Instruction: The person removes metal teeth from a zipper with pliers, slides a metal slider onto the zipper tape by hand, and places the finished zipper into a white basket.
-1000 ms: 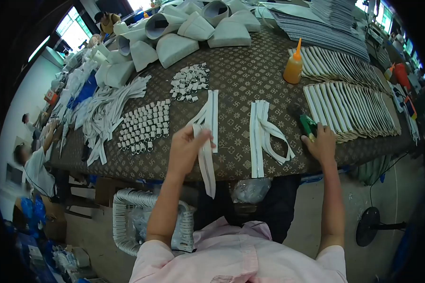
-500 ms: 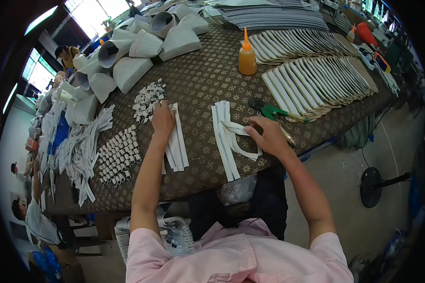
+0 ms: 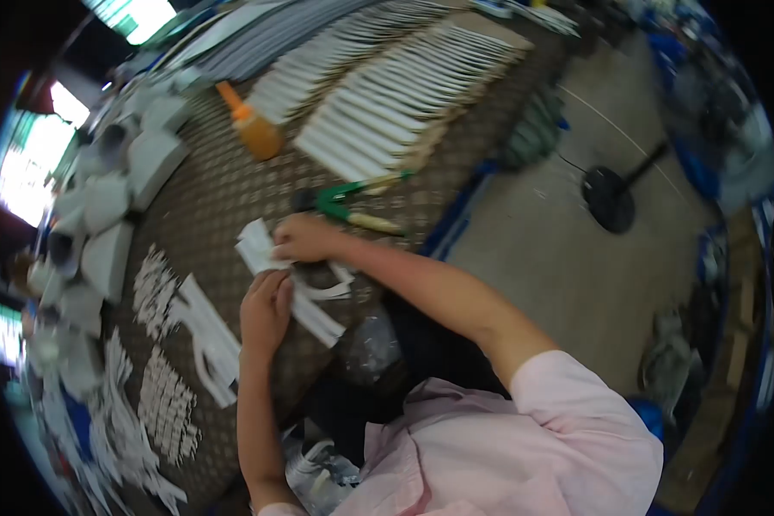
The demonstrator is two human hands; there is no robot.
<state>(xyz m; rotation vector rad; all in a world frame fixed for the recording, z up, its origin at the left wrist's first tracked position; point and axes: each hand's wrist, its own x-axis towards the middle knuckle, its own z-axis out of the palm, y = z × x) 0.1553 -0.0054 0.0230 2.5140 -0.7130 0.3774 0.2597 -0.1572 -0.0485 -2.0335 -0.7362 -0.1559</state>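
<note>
My right hand (image 3: 308,237) is closed, its fingers pinching a white fabric strip (image 3: 316,316) that has a dark line along its length, like zipper tape. Close below it, my left hand (image 3: 267,308) has its fingers curled together at the same strip; what they hold, if anything, is hidden. A loose end of tape (image 3: 331,291) curves out to the right of the strip. Green-handled nippers (image 3: 328,205) lie just beyond my right hand. Left of my left hand rest more white strips (image 3: 211,334) and a heap of small grey-white pieces (image 3: 153,292). Motion blurs the view.
Small pieces in rows (image 3: 168,404) and a bundle of white strips (image 3: 120,421) lie at the left. Pale curved shapes (image 3: 107,258) are piled behind. An orange glue bottle (image 3: 258,138) stands before stacked white strips (image 3: 353,129). A black stand (image 3: 609,199) is on the floor.
My left hand has left the heap of small pieces and come over to the strip beside my right hand. My right hand has closed on the tape. The view has turned right.
</note>
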